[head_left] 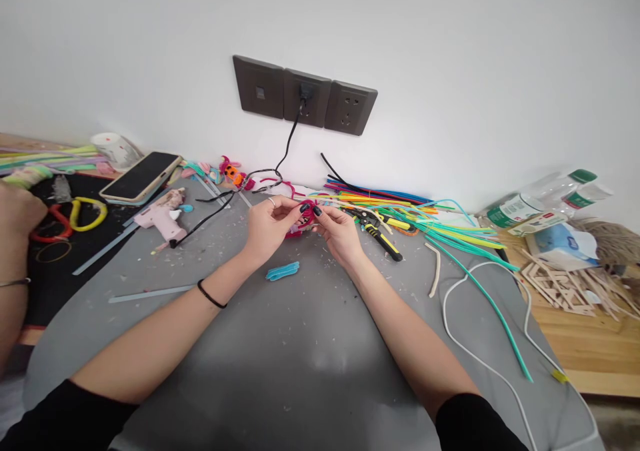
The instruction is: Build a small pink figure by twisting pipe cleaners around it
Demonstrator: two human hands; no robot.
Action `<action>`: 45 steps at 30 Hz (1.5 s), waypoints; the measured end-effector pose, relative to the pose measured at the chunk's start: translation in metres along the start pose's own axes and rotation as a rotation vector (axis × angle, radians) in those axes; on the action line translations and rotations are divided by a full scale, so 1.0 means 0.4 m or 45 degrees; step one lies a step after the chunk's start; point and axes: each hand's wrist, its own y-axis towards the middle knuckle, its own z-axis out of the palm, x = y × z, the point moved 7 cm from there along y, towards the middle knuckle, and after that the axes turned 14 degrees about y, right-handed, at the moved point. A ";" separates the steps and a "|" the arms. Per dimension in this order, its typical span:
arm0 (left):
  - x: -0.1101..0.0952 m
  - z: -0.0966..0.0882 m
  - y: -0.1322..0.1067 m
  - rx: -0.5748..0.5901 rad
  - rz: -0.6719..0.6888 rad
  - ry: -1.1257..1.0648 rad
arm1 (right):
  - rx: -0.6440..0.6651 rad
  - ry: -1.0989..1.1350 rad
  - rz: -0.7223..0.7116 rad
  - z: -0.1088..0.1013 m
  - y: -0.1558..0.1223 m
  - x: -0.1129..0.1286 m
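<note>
My left hand [277, 223] and my right hand [337, 229] meet above the far half of the grey mat. Between their fingertips is a small dark-pink pipe cleaner piece [308, 215], pinched from both sides. Its exact shape is partly hidden by my thumbs and fingers. More pink material [294, 234] shows just under the left fingers. A folded light-blue pipe cleaner bundle [283, 271] lies on the mat below my hands. Yellow-and-black pliers [379, 233] rest to the right of my right hand.
Left stand a pink glue gun [163, 219], its black cord, a phone [143, 176], scissors [89, 214] and glue sticks [107, 245]. Coloured pipe cleaners [450, 229] spread right, near a white cable [450, 324], bottles [525, 204] and wooden pieces [560, 284]. Another person's arm [14, 264] is at far left.
</note>
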 end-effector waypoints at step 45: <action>-0.073 -0.022 0.034 0.275 0.546 0.586 | 0.243 -0.657 -0.492 0.051 -0.028 0.086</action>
